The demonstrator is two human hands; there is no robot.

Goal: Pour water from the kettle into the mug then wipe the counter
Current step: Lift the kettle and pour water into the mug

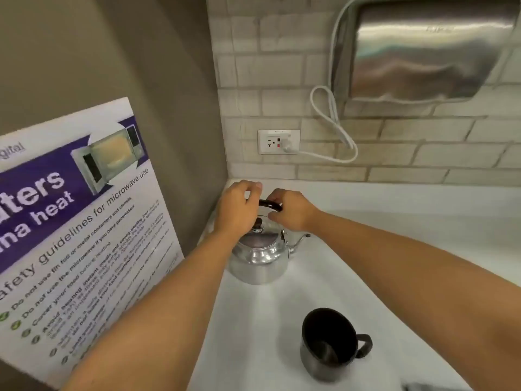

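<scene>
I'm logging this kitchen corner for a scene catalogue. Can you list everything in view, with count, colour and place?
kettle: one, shiny silver with a dark handle and lid knob, on the counter in the far left corner, spout pointing right.
mug: one, dark, upright, near edge of the counter, handle to the right.
counter: one, white, running along the brick wall.
poster: one, purple and white, microwave safety guidelines, on the left wall.
outlet: one, white, on the brick wall above the kettle.
cord: one, white, plugged into the outlet, looping up to the dispenser.
dispenser: one, brushed steel, mounted upper right.
left hand: at the kettle handle.
right hand: at the kettle handle.
</scene>
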